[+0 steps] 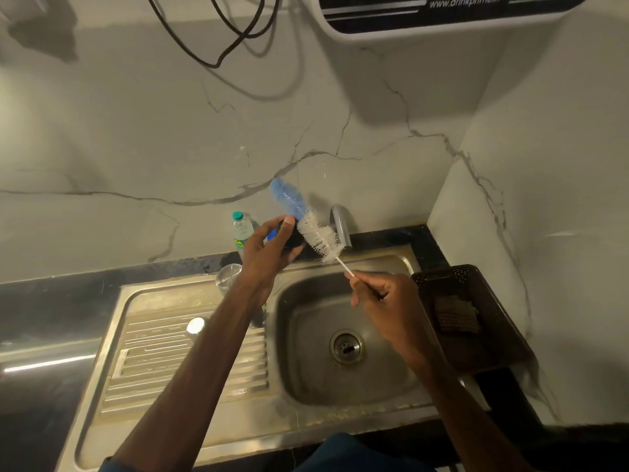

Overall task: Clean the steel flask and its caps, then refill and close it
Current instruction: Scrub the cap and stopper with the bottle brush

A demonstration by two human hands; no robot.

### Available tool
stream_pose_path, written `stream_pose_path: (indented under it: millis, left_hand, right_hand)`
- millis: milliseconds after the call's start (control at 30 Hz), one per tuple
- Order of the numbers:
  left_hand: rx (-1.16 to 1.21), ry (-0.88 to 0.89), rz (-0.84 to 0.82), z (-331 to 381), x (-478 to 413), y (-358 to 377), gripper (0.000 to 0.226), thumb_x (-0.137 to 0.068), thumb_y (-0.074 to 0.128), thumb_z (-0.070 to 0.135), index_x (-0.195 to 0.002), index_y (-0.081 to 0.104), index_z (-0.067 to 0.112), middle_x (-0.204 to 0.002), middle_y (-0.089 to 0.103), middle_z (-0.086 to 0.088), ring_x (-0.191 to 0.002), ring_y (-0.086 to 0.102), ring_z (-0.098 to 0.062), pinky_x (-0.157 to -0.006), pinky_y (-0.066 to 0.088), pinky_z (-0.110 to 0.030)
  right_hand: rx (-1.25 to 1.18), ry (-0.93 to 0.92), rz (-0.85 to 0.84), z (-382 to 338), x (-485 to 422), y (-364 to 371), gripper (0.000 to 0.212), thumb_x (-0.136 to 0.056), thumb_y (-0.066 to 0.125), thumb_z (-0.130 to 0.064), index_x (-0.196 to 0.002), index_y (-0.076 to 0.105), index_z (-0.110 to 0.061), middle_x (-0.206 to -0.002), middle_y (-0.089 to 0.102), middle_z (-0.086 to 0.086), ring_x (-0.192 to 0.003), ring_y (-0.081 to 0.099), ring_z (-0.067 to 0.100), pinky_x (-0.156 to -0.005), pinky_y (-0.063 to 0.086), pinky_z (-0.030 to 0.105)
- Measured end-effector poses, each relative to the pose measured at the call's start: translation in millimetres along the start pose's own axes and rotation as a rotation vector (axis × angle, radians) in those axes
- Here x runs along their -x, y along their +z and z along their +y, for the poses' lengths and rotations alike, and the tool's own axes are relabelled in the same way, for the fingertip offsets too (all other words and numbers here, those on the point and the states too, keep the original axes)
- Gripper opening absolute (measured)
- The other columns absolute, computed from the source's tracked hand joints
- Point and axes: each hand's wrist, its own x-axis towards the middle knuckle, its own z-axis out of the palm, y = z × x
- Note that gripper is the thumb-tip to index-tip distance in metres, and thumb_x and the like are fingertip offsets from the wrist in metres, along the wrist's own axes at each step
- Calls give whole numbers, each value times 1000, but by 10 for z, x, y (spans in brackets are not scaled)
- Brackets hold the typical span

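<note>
1. The small black round cap (291, 237), with a blue patch on one side, is held up over the back rim of the stainless steel sink (306, 386), just in front of the grey tap (341, 226).
2. The left hand (269, 255) grips this cap, fingers curled behind it and thumb across its front, forearm reaching up over the ribbed drainboard.
3. The right hand (391, 301) pinches the thin white handle of the long bottle brush with white and blue bristles (320, 238). The brush slants up and left, its white bristles touching the cap's right side.
4. The step in hand looks like scrubbing a cap. Next, the bristles probably need working into its hollow, then a rinse.
5. A shiny round steel piece (196, 326) stands on the drainboard beside the left forearm. Whether it is the flask or another cap I cannot tell.
6. Nearby stand a clear tumbler (227, 277) and a small teal-capped plastic bottle (242, 229). A dark perforated basket (483, 284) sits on the black counter (51, 301) to the right.
</note>
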Motion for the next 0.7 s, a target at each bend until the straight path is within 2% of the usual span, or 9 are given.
stream_pose_path:
  millis: [67, 167, 400, 567, 700]
  left_hand:
    - [-40, -19, -82, 4, 42, 21, 32, -94, 73, 31, -122, 72, 14, -121, 73, -14, -108, 75, -25, -81, 63, -30]
    - [-39, -34, -143, 23, 70, 28, 29, -97, 69, 27, -123, 72, 12, -120, 74, -15, -107, 75, -27, -83, 63, -30]
    - [46, 34, 16, 67, 12, -134, 52, -89, 73, 38, -129, 68, 6, -122, 74, -16, -115, 72, -29, -97, 60, -44]
    - [45, -46, -133, 30, 165, -90, 35, -103, 63, 25, -130, 67, 3, -122, 74, -18, -114, 73, -27, -86, 62, -28]
    - [10, 31, -116, 41, 190, -103, 37, -100, 66, 28, -130, 67, 6, -120, 75, -17, -113, 73, -27, -90, 62, -33]
  right_hand:
    - [14, 4, 20, -3, -58, 0, 15, -96, 70, -10, -108, 80, -7, -66, 71, -5, -50, 59, -3, -51, 40, 7]
    - [32, 7, 12, -31, -99, 10, 17, -97, 70, -16, -108, 80, -8, -67, 72, -5, -50, 60, -2, -53, 42, 9]
    - [-8, 14, -53, -109, 58, 5, 16, -97, 69, -6, -109, 79, -3, -67, 72, 4, -45, 55, -4, -45, 35, 6]
    - [31, 2, -45, -198, -80, 53, 14, -97, 69, -11, -98, 80, -3, -68, 74, 3, -46, 57, -3, -46, 39, 7]
    - [24, -20, -41, -163, -123, 66, 13, -98, 69, -14, -100, 81, -7, -65, 72, -1, -46, 57, 0, -50, 41, 9]
